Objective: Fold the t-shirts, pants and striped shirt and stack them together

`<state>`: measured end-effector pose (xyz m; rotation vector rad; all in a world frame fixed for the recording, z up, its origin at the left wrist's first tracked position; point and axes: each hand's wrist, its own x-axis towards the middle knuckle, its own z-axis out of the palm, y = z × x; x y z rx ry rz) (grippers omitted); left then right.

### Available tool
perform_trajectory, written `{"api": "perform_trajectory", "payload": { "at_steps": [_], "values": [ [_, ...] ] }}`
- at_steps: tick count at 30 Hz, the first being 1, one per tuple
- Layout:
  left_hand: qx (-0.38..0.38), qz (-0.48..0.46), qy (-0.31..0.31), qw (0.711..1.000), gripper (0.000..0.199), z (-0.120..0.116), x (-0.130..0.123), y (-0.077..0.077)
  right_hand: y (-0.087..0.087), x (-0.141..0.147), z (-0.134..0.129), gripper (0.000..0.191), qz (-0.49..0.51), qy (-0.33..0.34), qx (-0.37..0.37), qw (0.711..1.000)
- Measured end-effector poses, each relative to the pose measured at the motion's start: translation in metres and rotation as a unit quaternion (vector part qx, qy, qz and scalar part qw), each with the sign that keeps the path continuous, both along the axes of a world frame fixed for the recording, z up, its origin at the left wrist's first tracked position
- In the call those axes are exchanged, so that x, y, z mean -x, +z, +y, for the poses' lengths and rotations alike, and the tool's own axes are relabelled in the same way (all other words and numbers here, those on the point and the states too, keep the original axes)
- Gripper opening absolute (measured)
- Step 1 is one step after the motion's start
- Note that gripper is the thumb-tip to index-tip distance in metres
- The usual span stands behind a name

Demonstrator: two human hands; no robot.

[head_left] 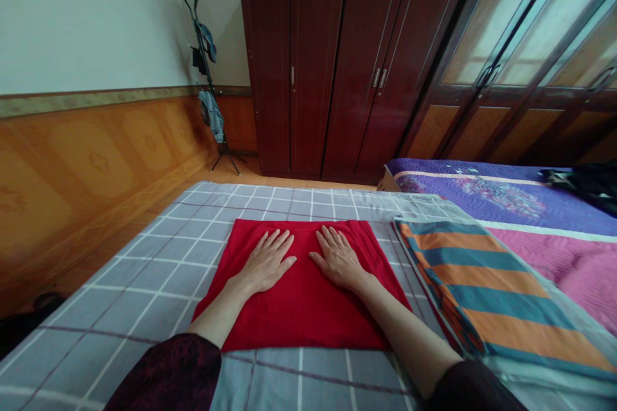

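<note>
A red folded cloth [303,308], perhaps a garment, lies flat on the grey checked bedspread [144,295]. My left hand [267,260] rests palm down on its left half, fingers stretched out and thumb apart. On the right half my right hand [339,258] lies flat in the same way, its fingers pointing away from me. Neither hand grips anything. To the right of the red cloth, a folded cloth with orange and teal stripes [501,289] lies beside my right forearm.
Beyond the bed stands a dark red wardrobe [313,64]. A coat stand [207,70] with hung items is at the back left. A second bed with a purple and pink cover [463,189] adjoins on the right. A dark object [33,314] sits at the lower left.
</note>
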<state>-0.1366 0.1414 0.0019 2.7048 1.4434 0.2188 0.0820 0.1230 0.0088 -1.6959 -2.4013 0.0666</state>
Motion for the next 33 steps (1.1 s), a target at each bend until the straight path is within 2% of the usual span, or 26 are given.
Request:
{"api": "perform_trajectory", "payload": {
  "at_steps": [4, 8, 11, 17, 21, 23, 26, 28, 30, 33],
  "values": [
    [-0.018, -0.013, -0.010, 1.000, 0.054, 0.000, 0.000, -0.004, 0.001, 0.022, -0.002, 0.056, 0.000, 0.064, 0.011, 0.998],
    [-0.023, -0.012, -0.004, 1.000, 0.052, 0.001, 0.001, -0.008, 0.001, 0.036, 0.005, 0.060, 0.006, 0.115, 0.020, 0.993],
    [-0.016, -0.003, 0.002, 1.000, 0.052, 0.002, 0.002, -0.007, 0.000, 0.024, 0.012, 0.073, 0.007, 0.092, 0.017, 0.996],
    [-0.022, -0.005, 0.046, 0.999, 0.057, 0.002, 0.006, -0.004, -0.007, -0.012, 0.020, 0.080, -0.018, -0.046, -0.009, 0.999],
    [-0.024, -0.008, 0.058, 0.998, 0.056, 0.002, 0.006, -0.004, -0.004, -0.005, 0.014, 0.080, -0.027, -0.114, -0.013, 0.993],
    [-0.025, -0.009, 0.058, 0.998, 0.055, 0.003, 0.006, -0.005, -0.002, 0.010, 0.001, 0.077, -0.023, -0.094, -0.019, 0.995],
    [-0.028, -0.009, 0.057, 0.998, 0.054, 0.002, 0.007, -0.008, 0.001, 0.032, -0.021, 0.073, -0.003, 0.035, -0.011, 0.999],
    [-0.031, -0.013, 0.056, 0.998, 0.054, 0.002, 0.008, -0.009, 0.001, 0.035, -0.031, 0.074, 0.007, 0.087, 0.002, 0.996],
    [-0.034, -0.017, 0.056, 0.998, 0.055, 0.002, 0.009, -0.010, 0.000, 0.024, -0.033, 0.077, 0.003, 0.062, 0.008, 0.998],
    [-0.034, -0.020, 0.057, 0.998, 0.055, 0.003, 0.011, -0.011, -0.002, -0.011, -0.030, 0.078, -0.018, -0.025, -0.002, 1.000]
  ]
}}
